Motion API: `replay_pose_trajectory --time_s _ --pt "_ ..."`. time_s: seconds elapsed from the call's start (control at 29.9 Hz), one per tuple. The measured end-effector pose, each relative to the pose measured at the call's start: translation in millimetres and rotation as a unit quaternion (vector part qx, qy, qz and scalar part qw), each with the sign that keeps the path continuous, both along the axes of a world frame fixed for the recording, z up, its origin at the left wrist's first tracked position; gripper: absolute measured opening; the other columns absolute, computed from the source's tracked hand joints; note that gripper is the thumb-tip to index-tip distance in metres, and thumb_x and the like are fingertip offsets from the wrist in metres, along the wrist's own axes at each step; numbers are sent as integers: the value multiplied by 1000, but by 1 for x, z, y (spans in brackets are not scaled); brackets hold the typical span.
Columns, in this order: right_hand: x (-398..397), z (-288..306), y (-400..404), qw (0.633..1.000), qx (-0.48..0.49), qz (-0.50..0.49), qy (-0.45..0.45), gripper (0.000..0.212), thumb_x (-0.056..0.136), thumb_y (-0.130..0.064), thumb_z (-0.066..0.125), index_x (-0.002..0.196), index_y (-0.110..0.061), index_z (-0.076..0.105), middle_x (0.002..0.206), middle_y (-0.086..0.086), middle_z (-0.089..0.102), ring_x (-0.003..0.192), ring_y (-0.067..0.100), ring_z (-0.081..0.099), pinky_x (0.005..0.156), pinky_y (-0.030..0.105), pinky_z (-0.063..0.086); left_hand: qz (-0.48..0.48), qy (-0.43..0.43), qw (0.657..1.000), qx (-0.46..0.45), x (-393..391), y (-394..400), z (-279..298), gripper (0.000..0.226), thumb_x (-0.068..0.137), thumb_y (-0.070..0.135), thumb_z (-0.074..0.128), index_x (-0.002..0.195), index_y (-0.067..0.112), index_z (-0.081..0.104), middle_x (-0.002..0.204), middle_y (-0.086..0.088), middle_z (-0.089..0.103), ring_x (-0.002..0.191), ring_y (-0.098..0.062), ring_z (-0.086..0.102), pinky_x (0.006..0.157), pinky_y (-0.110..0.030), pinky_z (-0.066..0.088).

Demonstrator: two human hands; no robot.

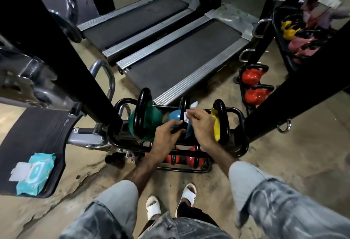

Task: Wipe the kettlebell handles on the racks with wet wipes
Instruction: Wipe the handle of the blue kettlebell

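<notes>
Kettlebell handle (184,106) on the blue one gets steadied by my left hand (166,134) gripping it low, so my right hand (201,125) can rub the pinched wipe (189,112) just above.

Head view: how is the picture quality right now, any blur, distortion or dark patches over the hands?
Head view: wide-angle bend bows the black uprights and treadmills; light is dim, edges darkest; right hand with the wet wipe is slightly motion-smeared; left hand on the blue kettlebell handle reads sharper; far rack top right is blurred.

No lettering on the wet wipes pack (35,174) or kettlebells can be read.
</notes>
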State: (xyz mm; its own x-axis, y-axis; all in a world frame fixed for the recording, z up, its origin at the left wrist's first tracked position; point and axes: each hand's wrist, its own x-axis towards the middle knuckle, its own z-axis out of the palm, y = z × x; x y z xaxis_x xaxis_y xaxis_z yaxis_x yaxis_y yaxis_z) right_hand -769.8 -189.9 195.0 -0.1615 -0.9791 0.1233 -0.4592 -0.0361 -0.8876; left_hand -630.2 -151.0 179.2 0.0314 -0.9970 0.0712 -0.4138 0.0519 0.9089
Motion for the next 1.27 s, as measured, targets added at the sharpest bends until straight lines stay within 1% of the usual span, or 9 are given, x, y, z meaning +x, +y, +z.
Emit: replay_pose_trajectory --time_s 0.07,0.2,0.33,0.5,0.64,0.77,0.94,1.14,1.27 --pt "4 5 -26 999 17 -26 -13 16 81 -11 74 97 -9 77 95 1 74 85 5 66 81 20 54 -2 5 1000 8 0 -1 1 29 75 12 79 103 13 69 99 1 73 92 1 67 84 -14 52" --pt "7 17 -57 997 46 -51 -38 26 83 -11 73 109 -11 72 105 3 72 88 5 64 68 0 46 -11 9 1000 18 1 -1 5 29 75 16 80 102 10 70 97 1 72 91 -2 67 84 -15 53" --pt "4 10 -42 994 58 -67 -70 53 77 -17 76 127 -20 61 111 -9 64 94 4 62 78 11 50 -16 12 1000 21 2 -2 5 28 74 15 80 100 10 69 95 0 73 89 -4 69 83 -23 56" --pt "6 -8 -25 964 126 -120 -200 19 77 -14 78 95 -18 75 95 -7 73 90 7 68 80 21 54 -25 7 999 28 6 -6 5 28 74 18 80 99 18 67 95 6 71 92 1 66 83 -22 55" --pt "16 -17 -52 902 246 -160 -316 12 90 -21 67 95 -13 74 91 5 73 82 18 68 77 30 57 -32 -14 998 46 8 -7 5 34 75 23 79 104 24 62 99 -1 71 92 -4 68 82 -29 58" --pt "12 -20 -60 807 347 -106 -466 25 94 -1 45 110 8 63 89 22 71 66 24 72 53 29 57 -45 -20 997 52 9 -8 6 34 77 23 78 105 23 60 98 -2 72 91 -7 69 77 -35 59" --pt "-4 -22 -44 853 343 -78 -387 18 94 -12 57 79 -5 65 73 10 58 60 16 54 58 26 44 -41 -23 998 44 9 -8 6 33 76 25 78 103 26 59 92 3 70 88 -5 69 78 -33 59" --pt "9 -11 -78 806 351 -69 -473 21 92 -1 40 83 -6 58 85 11 59 67 17 58 50 20 53 -43 -32 996 73 9 -10 11 41 76 25 79 111 29 58 97 1 71 90 -5 68 78 -31 59" --pt "-2 -17 -58 848 337 -8 -409 20 94 -10 48 95 -3 67 98 12 68 80 18 61 68 25 52 -69 -54 994 61 10 -10 12 55 77 26 78 124 36 53 105 0 68 98 -9 66 84 -29 58"
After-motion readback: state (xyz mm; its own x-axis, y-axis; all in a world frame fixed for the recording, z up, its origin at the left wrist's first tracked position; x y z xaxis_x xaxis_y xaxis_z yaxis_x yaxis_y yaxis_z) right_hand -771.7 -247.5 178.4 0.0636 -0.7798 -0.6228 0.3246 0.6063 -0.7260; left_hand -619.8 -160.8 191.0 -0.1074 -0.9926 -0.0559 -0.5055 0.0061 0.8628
